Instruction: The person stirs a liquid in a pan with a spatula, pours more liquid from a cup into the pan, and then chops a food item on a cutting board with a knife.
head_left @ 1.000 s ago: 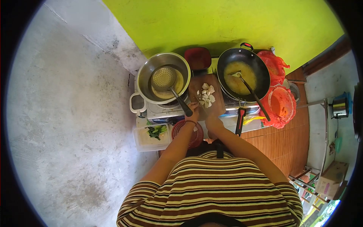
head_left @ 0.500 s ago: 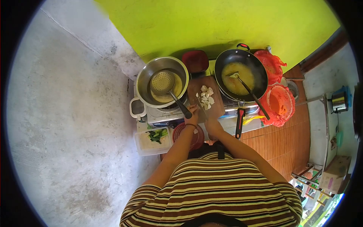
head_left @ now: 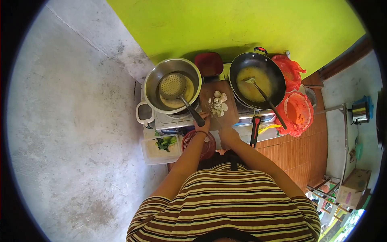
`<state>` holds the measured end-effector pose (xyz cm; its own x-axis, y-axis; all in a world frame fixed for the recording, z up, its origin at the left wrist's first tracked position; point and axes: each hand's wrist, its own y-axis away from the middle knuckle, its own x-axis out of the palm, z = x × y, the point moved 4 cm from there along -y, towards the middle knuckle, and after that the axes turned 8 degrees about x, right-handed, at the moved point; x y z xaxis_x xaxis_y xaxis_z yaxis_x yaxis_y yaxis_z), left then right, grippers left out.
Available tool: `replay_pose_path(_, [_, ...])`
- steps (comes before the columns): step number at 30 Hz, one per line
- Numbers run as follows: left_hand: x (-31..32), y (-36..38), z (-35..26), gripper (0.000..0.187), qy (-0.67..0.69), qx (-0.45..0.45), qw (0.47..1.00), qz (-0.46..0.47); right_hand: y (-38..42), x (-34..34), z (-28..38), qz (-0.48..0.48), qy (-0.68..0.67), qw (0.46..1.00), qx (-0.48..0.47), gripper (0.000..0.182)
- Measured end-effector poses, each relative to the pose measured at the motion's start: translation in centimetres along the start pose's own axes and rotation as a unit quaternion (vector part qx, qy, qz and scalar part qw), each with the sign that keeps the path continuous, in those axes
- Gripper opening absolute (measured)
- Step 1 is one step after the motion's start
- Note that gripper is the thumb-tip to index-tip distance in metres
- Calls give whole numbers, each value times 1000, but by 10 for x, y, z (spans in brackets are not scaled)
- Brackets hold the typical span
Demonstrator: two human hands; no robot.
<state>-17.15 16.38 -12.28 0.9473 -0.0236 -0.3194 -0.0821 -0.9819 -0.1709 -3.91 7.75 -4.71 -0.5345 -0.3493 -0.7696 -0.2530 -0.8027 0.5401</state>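
A wooden cutting board (head_left: 229,117) lies between two pans, with several pale cut pieces (head_left: 219,103) heaped on it; their kind I cannot make out. My right hand (head_left: 229,137) is closed around the handle of a knife (head_left: 215,115), whose thin blade points up and left over the board. At the board's left edge, my left hand (head_left: 202,123) has its fingers bent together close to the blade. Whatever they pinch is too small to see. The black handle of a skimmer (head_left: 172,86) hangs over part of that hand.
The skimmer rests in a steel pot (head_left: 151,86) at left. A black wok (head_left: 238,66) with yellowish liquid holds a spatula (head_left: 264,95). Below sit a red colander (head_left: 189,145) and a clear tub (head_left: 151,156) with greens (head_left: 166,143). Red plastic-covered containers (head_left: 299,109) stand at right.
The view has shifted very slightly. Both hands stay at the board, and the knife has barely moved; the pale pieces look the same.
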Motion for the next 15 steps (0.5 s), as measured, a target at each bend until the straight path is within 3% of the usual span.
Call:
replay_pose_path(1, [0,0,2,16,-5,-19,1000,5,-1,1,0,-8,4,1000,-2,25])
replay_pose_path(4, [-1,0,-1,12,-42,66,996,-47,1,-4,5,-20,-9,1000,6,23])
replay_pose_path(7, [4,-3,14,12,1,-2,999,-34,-8,4,5,-20,21,999,-27,21])
replay_pose_path(10, [2,-3,16,12,-25,0,999,-20,-14,11,0,-55,-30,998,-3,26])
replay_pose_path(15, [0,2,20,12,-31,-74,996,-40,-12,19,3,-82,54,995,-27,20])
